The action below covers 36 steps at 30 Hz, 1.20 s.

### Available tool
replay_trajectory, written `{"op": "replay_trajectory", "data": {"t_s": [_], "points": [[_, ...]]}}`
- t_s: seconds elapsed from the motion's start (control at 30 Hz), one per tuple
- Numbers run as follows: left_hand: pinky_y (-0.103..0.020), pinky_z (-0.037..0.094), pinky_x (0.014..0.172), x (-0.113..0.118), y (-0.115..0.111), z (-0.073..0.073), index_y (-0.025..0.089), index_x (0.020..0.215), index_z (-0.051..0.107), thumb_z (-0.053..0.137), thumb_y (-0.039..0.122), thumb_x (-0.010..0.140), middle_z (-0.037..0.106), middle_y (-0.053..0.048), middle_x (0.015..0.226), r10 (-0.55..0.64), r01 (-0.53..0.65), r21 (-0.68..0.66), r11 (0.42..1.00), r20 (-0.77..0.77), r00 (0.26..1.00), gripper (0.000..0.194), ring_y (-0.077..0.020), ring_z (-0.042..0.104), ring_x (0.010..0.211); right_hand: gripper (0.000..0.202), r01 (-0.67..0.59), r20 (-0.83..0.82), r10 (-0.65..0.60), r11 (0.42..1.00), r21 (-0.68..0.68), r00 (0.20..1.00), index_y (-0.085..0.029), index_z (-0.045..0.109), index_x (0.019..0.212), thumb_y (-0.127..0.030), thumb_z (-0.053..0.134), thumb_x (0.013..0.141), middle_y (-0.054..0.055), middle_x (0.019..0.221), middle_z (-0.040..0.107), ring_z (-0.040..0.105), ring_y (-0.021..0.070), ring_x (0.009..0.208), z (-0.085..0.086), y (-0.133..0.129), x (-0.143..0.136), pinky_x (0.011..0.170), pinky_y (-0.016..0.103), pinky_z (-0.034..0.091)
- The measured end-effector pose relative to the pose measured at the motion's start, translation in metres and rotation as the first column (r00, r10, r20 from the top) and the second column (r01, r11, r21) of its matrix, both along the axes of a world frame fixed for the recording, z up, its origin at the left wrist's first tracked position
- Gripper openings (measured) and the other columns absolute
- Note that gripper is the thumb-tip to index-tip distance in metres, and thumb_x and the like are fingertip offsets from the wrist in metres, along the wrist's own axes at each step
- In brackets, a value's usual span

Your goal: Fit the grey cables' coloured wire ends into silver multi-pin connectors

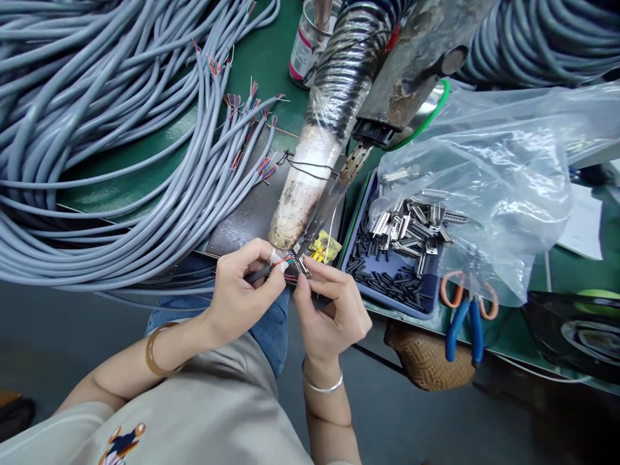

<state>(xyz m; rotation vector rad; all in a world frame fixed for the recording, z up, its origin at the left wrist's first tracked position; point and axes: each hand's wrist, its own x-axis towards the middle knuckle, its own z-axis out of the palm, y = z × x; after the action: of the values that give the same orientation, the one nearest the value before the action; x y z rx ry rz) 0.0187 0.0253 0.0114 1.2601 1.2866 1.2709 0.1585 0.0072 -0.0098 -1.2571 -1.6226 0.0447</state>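
Note:
My left hand (247, 284) pinches the stripped end of a grey cable (259, 274), its thin coloured wires fanned toward the right. Between thumb and fingers, my right hand (332, 303) grips a small metal connector (303, 263) with a row of pins. The wire ends meet the connector, though which wire touches which pin is too small to tell. Just above both hands is the tip of a soldering iron (334, 187), hanging down from a mount. Beside it ends a plastic-wrapped hose (305, 187) with a dirty white mouth.
Many grey cables (145, 239) with stripped ends cover the left of the green table. At right, a blue tray (421, 313) bears connectors (411, 226) and black sleeves (387, 284). A clear plastic bag (504, 187), blue-handled pliers (465, 329) and a jar (300, 55) lie around.

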Motion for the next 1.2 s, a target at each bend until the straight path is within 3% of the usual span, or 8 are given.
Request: {"op": "replay_trajectory", "data": {"t_s": [0.3, 0.67, 0.93, 1.1, 1.2], "points": [[-0.020, 0.040, 0.051, 0.0006, -0.0003, 0.0003, 0.019, 0.075, 0.060, 0.070, 0.020, 0.086, 0.064, 0.001, 0.071, -0.007, 0.007, 0.011, 1.000, 0.027, 1.000, 0.015, -0.0084, 0.051, 0.057, 0.022, -0.012, -0.046, 0.010, 0.999, -0.031, 0.999, -0.024, 0.061, 0.082, -0.012, 0.079, 0.086, 0.002, 0.103, 0.083, 0.080, 0.0158, 0.084, -0.0026, 0.0007, 0.0009, 0.072, 0.028, 0.067], [-0.019, 0.037, 0.049, 0.0016, 0.0000, 0.0002, 0.019, 0.074, 0.060, 0.070, 0.017, 0.087, 0.058, 0.003, 0.066, 0.002, -0.002, 0.043, 0.999, -0.001, 1.000, 0.017, -0.0069, 0.045, 0.053, 0.023, -0.033, -0.049, 0.032, 0.999, -0.024, 0.998, -0.023, 0.061, 0.082, -0.010, 0.080, 0.086, 0.003, 0.105, 0.082, 0.079, 0.0149, 0.088, -0.0016, 0.0014, 0.0006, 0.077, 0.027, 0.068], [-0.020, 0.038, 0.050, 0.0009, 0.0015, 0.0029, 0.019, 0.073, 0.061, 0.070, 0.018, 0.086, 0.055, 0.003, 0.065, 0.025, -0.025, 0.026, 0.999, -0.012, 1.000, 0.016, -0.0083, 0.047, 0.055, 0.022, -0.033, 0.011, 0.033, 0.999, -0.025, 0.999, -0.024, 0.064, 0.086, -0.009, 0.080, 0.085, 0.003, 0.107, 0.081, 0.080, 0.0152, 0.090, 0.0043, 0.0015, 0.0008, 0.079, 0.026, 0.068], [-0.019, 0.039, 0.050, -0.0005, 0.0014, -0.0001, 0.018, 0.075, 0.061, 0.069, 0.016, 0.086, 0.061, 0.002, 0.070, -0.002, 0.004, -0.024, 1.000, 0.069, 0.998, 0.014, -0.0067, 0.046, 0.054, 0.023, -0.069, 0.089, 0.068, 0.998, 0.002, 0.994, -0.022, 0.062, 0.083, -0.007, 0.079, 0.085, 0.005, 0.110, 0.082, 0.080, 0.0148, 0.089, 0.0009, -0.0033, 0.0018, 0.077, 0.023, 0.066], [-0.019, 0.039, 0.049, -0.0019, -0.0002, -0.0018, 0.017, 0.078, 0.062, 0.069, 0.016, 0.087, 0.067, 0.000, 0.077, -0.026, 0.026, -0.002, 1.000, 0.094, 0.995, 0.011, -0.0057, 0.045, 0.053, 0.022, -0.055, 0.043, 0.055, 0.998, -0.017, 0.998, -0.022, 0.061, 0.083, -0.007, 0.077, 0.088, 0.004, 0.105, 0.083, 0.080, 0.0136, 0.084, 0.0016, -0.0031, 0.0022, 0.072, 0.022, 0.065]]}}
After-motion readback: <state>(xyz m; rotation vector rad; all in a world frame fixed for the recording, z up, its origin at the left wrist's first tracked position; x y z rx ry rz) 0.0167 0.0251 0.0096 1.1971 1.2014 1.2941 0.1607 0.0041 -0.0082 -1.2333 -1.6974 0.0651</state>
